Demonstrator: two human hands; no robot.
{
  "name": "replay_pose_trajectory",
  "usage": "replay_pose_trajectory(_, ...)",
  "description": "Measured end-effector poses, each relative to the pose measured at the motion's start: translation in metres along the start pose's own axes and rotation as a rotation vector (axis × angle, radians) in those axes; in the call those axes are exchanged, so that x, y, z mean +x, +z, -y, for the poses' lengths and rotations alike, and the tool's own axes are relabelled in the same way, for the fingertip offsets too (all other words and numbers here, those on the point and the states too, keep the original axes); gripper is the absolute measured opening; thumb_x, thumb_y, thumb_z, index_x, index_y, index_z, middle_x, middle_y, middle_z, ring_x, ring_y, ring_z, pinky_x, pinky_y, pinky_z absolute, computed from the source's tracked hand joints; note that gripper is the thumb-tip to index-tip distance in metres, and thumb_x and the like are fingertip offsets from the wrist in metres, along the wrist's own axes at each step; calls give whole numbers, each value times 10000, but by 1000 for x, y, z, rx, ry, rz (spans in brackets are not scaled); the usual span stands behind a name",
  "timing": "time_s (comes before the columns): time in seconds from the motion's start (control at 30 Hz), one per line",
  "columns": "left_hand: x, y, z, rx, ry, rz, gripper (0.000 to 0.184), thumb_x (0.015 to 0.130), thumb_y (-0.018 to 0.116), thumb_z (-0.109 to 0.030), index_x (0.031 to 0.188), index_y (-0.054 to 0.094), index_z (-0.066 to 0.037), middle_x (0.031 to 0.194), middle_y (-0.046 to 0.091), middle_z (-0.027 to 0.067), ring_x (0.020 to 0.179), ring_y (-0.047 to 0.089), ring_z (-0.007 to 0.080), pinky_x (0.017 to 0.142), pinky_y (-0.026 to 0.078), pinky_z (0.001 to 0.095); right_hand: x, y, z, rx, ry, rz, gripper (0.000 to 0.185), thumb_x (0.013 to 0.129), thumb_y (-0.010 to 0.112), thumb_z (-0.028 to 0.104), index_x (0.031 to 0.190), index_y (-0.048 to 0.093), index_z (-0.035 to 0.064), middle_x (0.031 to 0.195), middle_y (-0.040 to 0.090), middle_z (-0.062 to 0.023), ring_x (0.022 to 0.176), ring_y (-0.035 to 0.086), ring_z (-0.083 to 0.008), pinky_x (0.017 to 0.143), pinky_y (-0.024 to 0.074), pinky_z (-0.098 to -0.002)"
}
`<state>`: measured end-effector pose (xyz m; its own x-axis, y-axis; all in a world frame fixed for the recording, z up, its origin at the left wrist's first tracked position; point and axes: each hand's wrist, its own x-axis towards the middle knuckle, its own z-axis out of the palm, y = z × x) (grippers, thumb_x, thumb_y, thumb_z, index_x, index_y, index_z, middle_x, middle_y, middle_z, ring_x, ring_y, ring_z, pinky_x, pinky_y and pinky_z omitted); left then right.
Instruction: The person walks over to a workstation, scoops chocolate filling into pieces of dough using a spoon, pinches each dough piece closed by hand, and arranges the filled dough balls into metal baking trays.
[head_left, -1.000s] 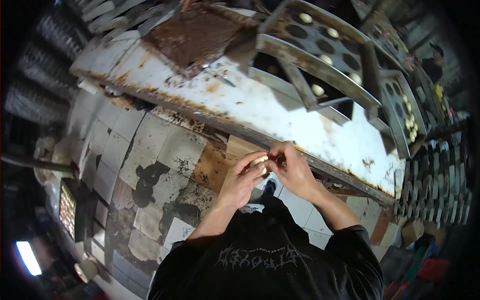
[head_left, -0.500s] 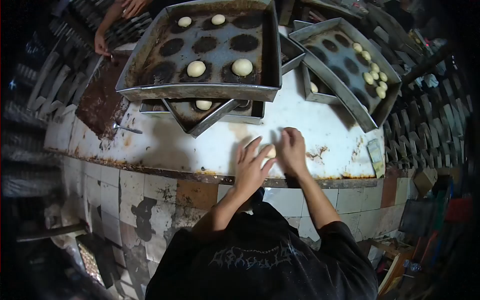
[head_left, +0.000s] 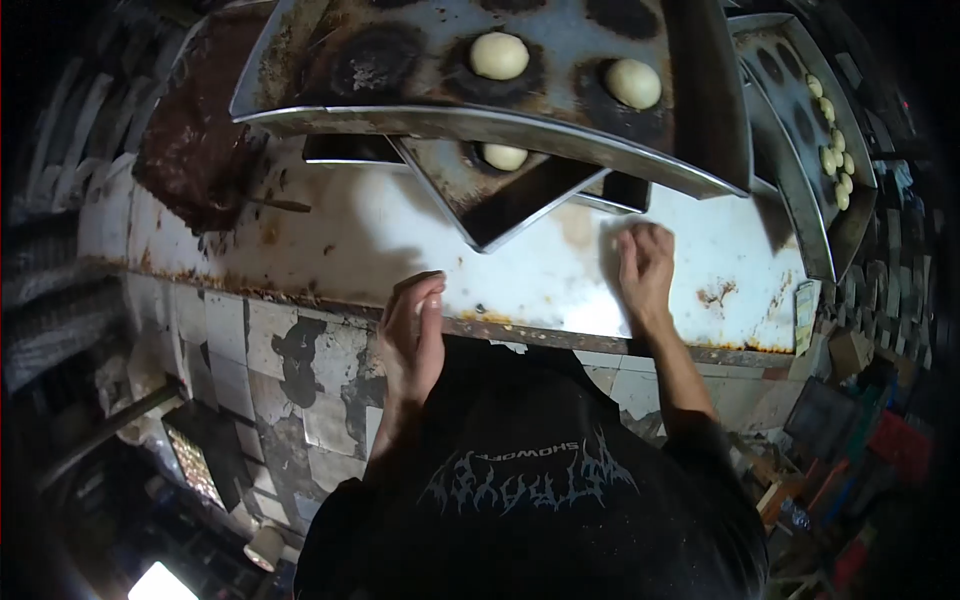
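My left hand is raised at the table's front edge, fingers curled in toward the thumb. Whatever lies inside the curl, if anything, is hidden from me. Over the right part of the white tabletop, my right hand is bent with its fingers folded down; its palm side is out of sight. Ahead of both hands is a large metal baking tray with a dough ball and another dough ball showing in it. Beneath it, a turned tray holds one more dough ball.
At the right, another tray has several small dough pieces along its far side. A dark brown sheet covers the table's left end, with a spoon-like utensil beside it. A small paper packet lies at the right edge.
My hands have moved apart, the left one back toward my body. The dough ball between them has gone from sight. The view has shifted, and the other person's hands no longer show.
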<state>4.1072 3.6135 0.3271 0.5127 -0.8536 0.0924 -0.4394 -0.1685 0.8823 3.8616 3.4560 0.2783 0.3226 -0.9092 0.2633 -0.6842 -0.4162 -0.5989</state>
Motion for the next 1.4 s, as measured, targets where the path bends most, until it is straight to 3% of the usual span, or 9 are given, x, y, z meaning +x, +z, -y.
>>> replay_pose_trajectory(0.33, 87, -63, 41, -304, 37, 400, 145, 898, 506, -31, 983, 608, 26, 888, 633, 115, 805, 612, 179, 739, 470, 270, -63, -56, 78, -324, 311, 508, 358, 732, 628, 5, 1082, 565, 46, 1048, 568, -121, 1006, 554, -309, 857, 451, -364)
replay_pose_trajectory(0.4, 93, -69, 47, -327, 30, 446, 146, 891, 509, -19, 992, 602, 29, 900, 629, 115, 804, 609, 177, 729, 470, 265, -23, -81, 111, 491, 885, 728, 287, 740, 657, 60, 1022, 609, 29, 1072, 601, -124, 1051, 552, -253, 887, 445, -387)
replay_pose_trajectory(0.53, 94, -79, 57, -384, -4, 466, 152, 885, 526, -35, 1006, 604, 14, 933, 631, 132, 837, 618, 199, 750, 478, 277, 96, -115, 210, 566, 99, 507, 286, 778, 658, 151, 1033, 609, 31, 1066, 597, -158, 967, 599, -213, 837, 486, -322)
replay_pose_trajectory(0.67, 86, -84, 59, -425, -36, 402, 160, 879, 534, -39, 1014, 604, 12, 949, 634, 132, 857, 623, 214, 759, 478, 281, 201, -52, 278, 321, -90, 42, 227, 862, 567, 184, 1013, 616, 22, 990, 629, -130, 898, 620, -162, 807, 497, -302)
replay_pose_trajectory(0.9, 66, -89, 56, -509, -78, 486, 203, 862, 561, -30, 1057, 611, -2, 965, 642, 115, 885, 624, 187, 746, 494, 264, 195, -23, 278, 159, -459, 189, 268, 851, 623, 260, 882, 633, -6, 786, 605, -166, 755, 597, -305, 709, 469, -361)
replay_pose_trajectory(1.0, 48, -58, 44, -595, -67, 592, 218, 857, 543, -6, 1066, 605, 3, 984, 642, 118, 913, 620, 185, 794, 486, 272, 161, -126, 211, -57, -508, 84, 313, 823, 667, 271, 718, 615, -20, 722, 611, -106, 685, 589, -212, 616, 447, -301)
replay_pose_trajectory(1.13, 21, -5, 12, -691, -200, 591, 274, 862, 486, 4, 1127, 551, 34, 980, 639, 126, 931, 608, 185, 845, 459, 274, 176, -208, 3, -153, 98, -313, 287, 877, 611, 242, 786, 625, -29, 631, 571, -111, 558, 496, -129, 504, 371, -312)
replay_pose_trajectory(1.27, -8, 53, -26, -641, -214, 568, 303, 901, 488, -139, 1147, 514, 37, 958, 628, 173, 855, 611, 223, 817, 463, 336, 171, -293, -189, -774, 198, 249, 221, 840, 621, 189, 846, 625, -31, 742, 642, -159, 653, 604, -174, 580, 466, -337)
replay_pose_trajectory(1.4, -31, 81, -60, -543, -171, 493, 344, 901, 513, -209, 1140, 508, 37, 963, 628, 195, 785, 628, 248, 781, 473, 373, 142, -307, -205, -96, 249, 705, 245, 847, 581, 216, 976, 562, 8, 834, 604, -75, 779, 575, -185, 783, 492, -344)
